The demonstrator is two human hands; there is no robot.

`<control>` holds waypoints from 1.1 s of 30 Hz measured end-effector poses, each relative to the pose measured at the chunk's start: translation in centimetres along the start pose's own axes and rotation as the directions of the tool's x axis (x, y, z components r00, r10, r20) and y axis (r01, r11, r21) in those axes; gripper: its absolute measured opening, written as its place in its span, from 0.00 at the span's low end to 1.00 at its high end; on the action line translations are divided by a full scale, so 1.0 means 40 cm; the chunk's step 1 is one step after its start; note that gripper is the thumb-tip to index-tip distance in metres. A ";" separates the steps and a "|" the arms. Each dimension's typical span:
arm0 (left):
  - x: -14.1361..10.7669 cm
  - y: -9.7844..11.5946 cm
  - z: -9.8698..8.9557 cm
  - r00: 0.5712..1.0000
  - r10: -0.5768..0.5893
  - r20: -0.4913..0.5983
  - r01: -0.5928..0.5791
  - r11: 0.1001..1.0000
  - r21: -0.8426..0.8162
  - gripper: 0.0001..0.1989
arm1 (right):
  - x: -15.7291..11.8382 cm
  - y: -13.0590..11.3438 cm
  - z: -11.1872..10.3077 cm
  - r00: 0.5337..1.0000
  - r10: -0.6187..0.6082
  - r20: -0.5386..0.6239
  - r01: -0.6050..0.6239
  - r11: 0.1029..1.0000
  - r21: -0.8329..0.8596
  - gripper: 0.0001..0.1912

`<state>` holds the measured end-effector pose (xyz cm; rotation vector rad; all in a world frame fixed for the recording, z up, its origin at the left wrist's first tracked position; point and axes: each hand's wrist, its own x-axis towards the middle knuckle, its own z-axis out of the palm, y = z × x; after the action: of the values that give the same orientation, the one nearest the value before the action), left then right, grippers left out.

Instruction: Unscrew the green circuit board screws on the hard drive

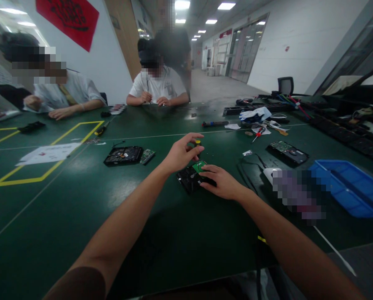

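On the green table in front of me lies a hard drive (186,180), its green circuit board (199,166) facing up. My left hand (182,153) is closed around a screwdriver (198,143) with a yellow-topped handle, held upright over the board. The screwdriver's tip is too small to make out. My right hand (220,181) grips the drive's right side, fingers on the board and thumb at the near edge.
Left of me lie another hard drive (122,156) and a loose circuit board (147,156). To the right are a third drive (288,153), a blue tray (319,167), a red screwdriver (259,133) and a cable (258,160). Two people sit opposite; another stands behind.
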<state>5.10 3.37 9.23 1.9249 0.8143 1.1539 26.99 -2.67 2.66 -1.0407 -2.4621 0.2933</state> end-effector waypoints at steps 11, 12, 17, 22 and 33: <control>0.003 -0.006 -0.007 0.994 0.016 0.104 -0.013 1.000 -0.025 0.16 | 0.000 0.004 0.002 1.000 -0.002 0.004 0.002 1.000 0.003 0.21; 0.003 -0.007 -0.007 0.994 0.020 0.104 -0.017 0.999 -0.027 0.16 | 0.000 0.004 0.002 1.000 -0.003 0.004 0.003 1.000 0.003 0.21; -0.001 -0.005 0.011 1.000 0.003 -0.015 -0.003 1.000 0.008 0.15 | 0.002 0.002 0.001 1.000 0.002 -0.004 -0.002 1.000 -0.004 0.21; -0.004 -0.002 0.018 1.000 0.010 0.003 -0.010 0.999 0.043 0.17 | 0.002 -0.002 0.000 1.000 0.003 -0.001 -0.003 1.000 -0.010 0.21; -0.007 0.009 -0.004 0.988 0.040 0.149 -0.042 0.999 0.014 0.17 | 0.000 0.000 0.002 1.000 -0.001 0.003 0.001 1.000 -0.015 0.21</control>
<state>4.90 2.99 9.48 2.0232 0.7089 1.0159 26.95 -2.67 2.59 -1.0462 -2.4710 0.2768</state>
